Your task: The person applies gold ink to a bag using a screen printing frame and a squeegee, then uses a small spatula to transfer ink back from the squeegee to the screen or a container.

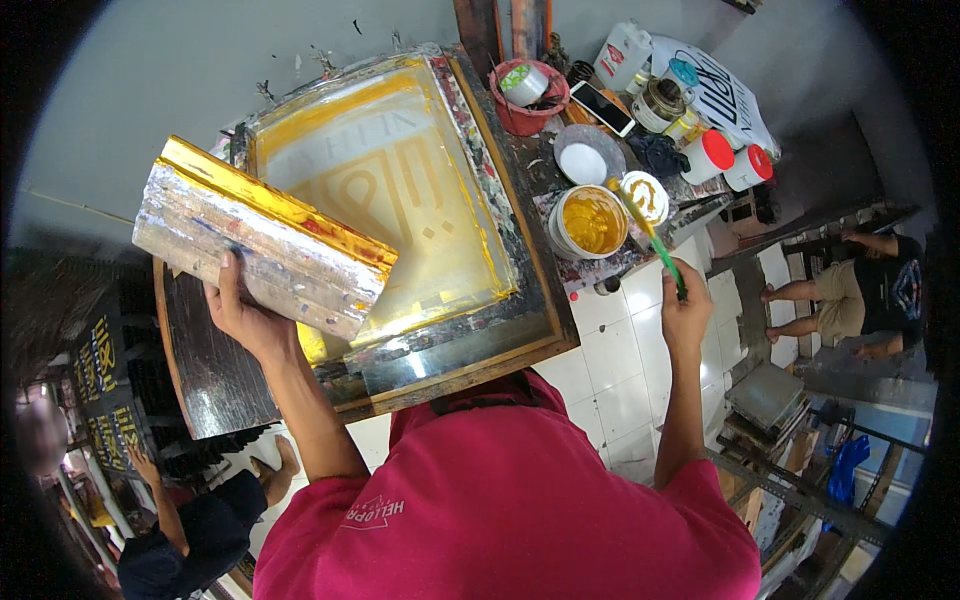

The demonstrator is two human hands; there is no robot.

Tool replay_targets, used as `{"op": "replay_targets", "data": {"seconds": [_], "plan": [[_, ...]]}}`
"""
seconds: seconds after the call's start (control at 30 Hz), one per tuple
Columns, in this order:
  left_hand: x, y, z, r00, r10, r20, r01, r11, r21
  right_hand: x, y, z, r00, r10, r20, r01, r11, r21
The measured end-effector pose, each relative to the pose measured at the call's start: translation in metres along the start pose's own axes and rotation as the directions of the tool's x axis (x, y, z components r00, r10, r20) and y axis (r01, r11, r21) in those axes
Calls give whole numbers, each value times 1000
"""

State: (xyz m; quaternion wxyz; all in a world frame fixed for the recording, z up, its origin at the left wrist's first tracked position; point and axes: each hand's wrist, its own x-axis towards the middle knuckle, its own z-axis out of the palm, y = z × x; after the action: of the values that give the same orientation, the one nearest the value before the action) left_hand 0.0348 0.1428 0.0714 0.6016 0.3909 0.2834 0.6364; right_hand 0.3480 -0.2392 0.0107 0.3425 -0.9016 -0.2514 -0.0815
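Observation:
My left hand (240, 305) grips a wide wooden squeegee (265, 245), raised and tilted over the left side of a screen-printing frame (470, 160). Wet yellow ink coats the squeegee's upper edge; its wood is smeared with old paint. Closed around the handle of a slim green tool (658, 246) is my right hand (686, 305). Yellow covers the tool's far end, which lies by the rim of a white tub of yellow ink (592, 222); its exact kind cannot be told. Letter shapes show through the frame's mesh, and yellow ink lines its borders.
Right of the frame, a cluttered bench holds a red basket (525, 118), a phone (602, 108), a white-lidded tub (645, 197), red-lidded jars (710, 152) and bottles. One person (865, 290) is at the right, another (195, 535) at the lower left beside dark printed fabric (105, 385).

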Motion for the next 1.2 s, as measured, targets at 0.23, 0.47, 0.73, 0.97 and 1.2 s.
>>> {"op": "replay_targets", "data": {"seconds": [0.23,0.47,0.73,0.97,1.2], "plan": [[3,-15,0,956,-263,132,272,960,-60,0,14,0,985,21,171,27,960,-277],[-8,-37,7,907,-396,147,408,910,-69,4,14,-12,864,323,387,-448,844,295],[-14,-59,22,915,-338,221,375,914,-157,-16,-80,-5,657,178,732,-619,681,391],[-8,-49,21,948,-228,222,270,945,-186,-23,-99,14,551,109,827,-616,722,315],[-15,-42,21,967,-162,199,201,960,-195,-19,-115,21,570,56,820,-518,799,305]]}}
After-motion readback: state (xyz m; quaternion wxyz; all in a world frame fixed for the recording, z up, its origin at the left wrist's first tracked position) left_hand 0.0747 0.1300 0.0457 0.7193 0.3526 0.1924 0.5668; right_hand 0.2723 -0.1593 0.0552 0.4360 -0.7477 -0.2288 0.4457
